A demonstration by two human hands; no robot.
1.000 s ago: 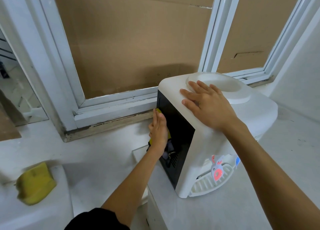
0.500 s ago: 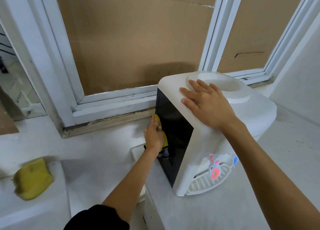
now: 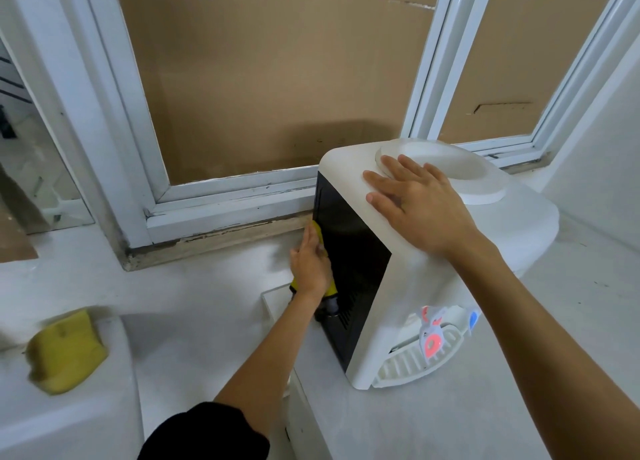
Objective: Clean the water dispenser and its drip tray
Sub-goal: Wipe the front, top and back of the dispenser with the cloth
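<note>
A white tabletop water dispenser [image 3: 512, 238] with a black back panel [image 3: 349, 248] stands on a white counter, its taps facing right. The white slotted drip tray [image 3: 412, 364] sits at its base under a red tap [image 3: 431, 343] and a blue tap [image 3: 473, 318]. My left hand [image 3: 310, 264] presses a yellow sponge [image 3: 318, 234] flat against the black panel. Most of that sponge is hidden under the hand. My right hand [image 3: 415, 200] lies flat, fingers spread, on the dispenser's top beside the round bottle recess.
A second yellow sponge [image 3: 65, 350] lies on a white ledge at the lower left. A white-framed window [image 3: 221, 196] backed with brown cardboard runs close behind the dispenser. A white wall rises at the right. The white counter [image 3: 450, 421] extends in front.
My left hand with the sponge has slid along the black panel, away from me toward the window sill. My right hand has stayed on the top.
</note>
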